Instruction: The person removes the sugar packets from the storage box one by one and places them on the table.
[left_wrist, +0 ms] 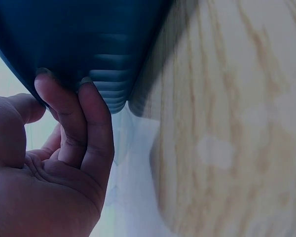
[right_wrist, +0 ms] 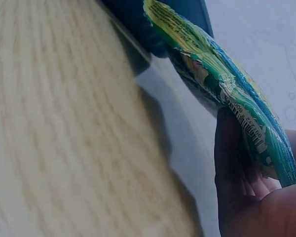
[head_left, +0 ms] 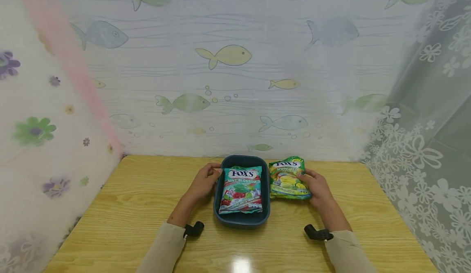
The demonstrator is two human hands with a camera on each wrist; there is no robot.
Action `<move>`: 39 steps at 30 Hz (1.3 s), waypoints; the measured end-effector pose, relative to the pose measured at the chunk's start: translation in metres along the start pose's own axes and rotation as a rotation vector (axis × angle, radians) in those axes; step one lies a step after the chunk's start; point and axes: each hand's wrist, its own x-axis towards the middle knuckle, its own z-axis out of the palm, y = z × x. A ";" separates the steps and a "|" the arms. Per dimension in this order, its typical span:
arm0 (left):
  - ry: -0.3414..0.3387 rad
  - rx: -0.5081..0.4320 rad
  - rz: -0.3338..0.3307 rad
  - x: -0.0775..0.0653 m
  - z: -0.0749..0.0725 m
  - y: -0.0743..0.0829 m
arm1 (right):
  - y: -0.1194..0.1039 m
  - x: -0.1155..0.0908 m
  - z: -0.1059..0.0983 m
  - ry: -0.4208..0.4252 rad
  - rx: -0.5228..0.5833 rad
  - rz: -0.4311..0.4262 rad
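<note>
A dark blue plastic basket (head_left: 241, 224) stands near the table's far side. Inside it lies a teal Fox's Mint Blossom candy bag (head_left: 241, 191), label facing up. My left hand (head_left: 203, 182) grips the basket's left rim; in the left wrist view the thumb is at the rim and the fingertips (left_wrist: 91, 98) press the ribbed outer wall. Just right of the basket, my right hand (head_left: 317, 186) holds a green and yellow Fox's Spring Tea candy bag (head_left: 288, 179) by its right edge. The right wrist view shows this bag (right_wrist: 227, 89) raised off the table, fingers beneath it.
The wooden table (head_left: 147, 207) reaches back to a pale curtain (head_left: 235, 77) printed with fish. Flowered curtains hang at the left and right sides. A black wrist camera (head_left: 194, 229) sits on the left wrist, another camera (head_left: 317, 233) on the right.
</note>
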 end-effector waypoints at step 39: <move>0.021 0.021 -0.010 -0.001 0.001 -0.001 | -0.001 -0.003 0.002 0.055 -0.220 -0.020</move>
